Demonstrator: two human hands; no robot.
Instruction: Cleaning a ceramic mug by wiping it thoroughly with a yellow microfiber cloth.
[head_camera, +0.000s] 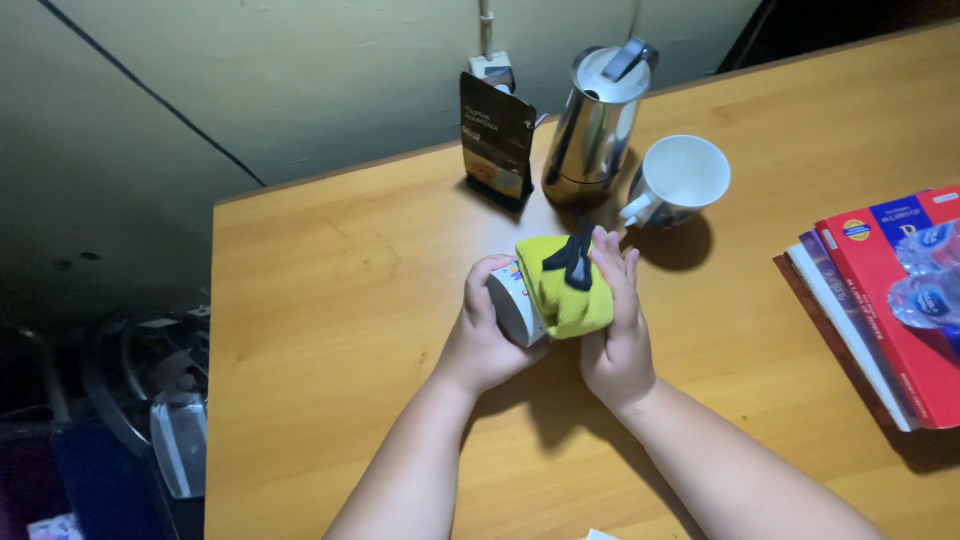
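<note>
The white can (510, 300) lies on its side just above the counter (340, 300), held between both hands. The left hand (482, 345) has its fingers wrapped tight around the can. The right hand (615, 330) presses a yellow cloth (570, 290) on it, fingers together. Hold the can steady and rub gently.

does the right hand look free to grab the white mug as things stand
Probably not right away: the right hand is pressed against the yellow cloth over the can. The mug stands just beyond it on the table, nothing between, so once it lets go, likely yes.
</note>
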